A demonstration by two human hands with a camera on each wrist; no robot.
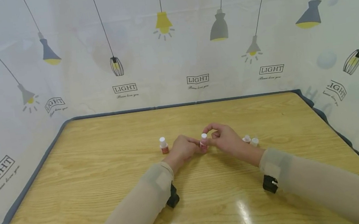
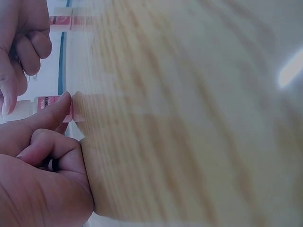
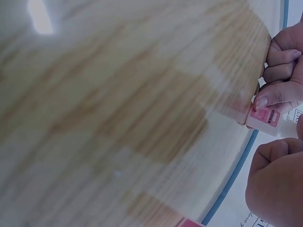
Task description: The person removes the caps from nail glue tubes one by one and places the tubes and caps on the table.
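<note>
A small bottle (image 1: 204,147) with a white cap and a pink-red label stands upright on the table between both hands. My left hand (image 1: 184,148) pinches its lower body between thumb and finger; in the left wrist view, the other fingers of the left hand (image 2: 52,170) are curled against the tabletop. From the other side my right hand (image 1: 228,139) has index finger and thumb at the white cap (image 2: 19,111). The right wrist view shows the bottle's label (image 3: 267,116) partly covered by the left thumb.
Another white-capped bottle (image 1: 164,146) stands left of the left hand. Beyond the right forearm are two more white-topped bottles (image 1: 246,139), partly hidden. The wooden table (image 1: 111,210) meets a pale curtain (image 1: 153,63) printed with lamps at its far edge.
</note>
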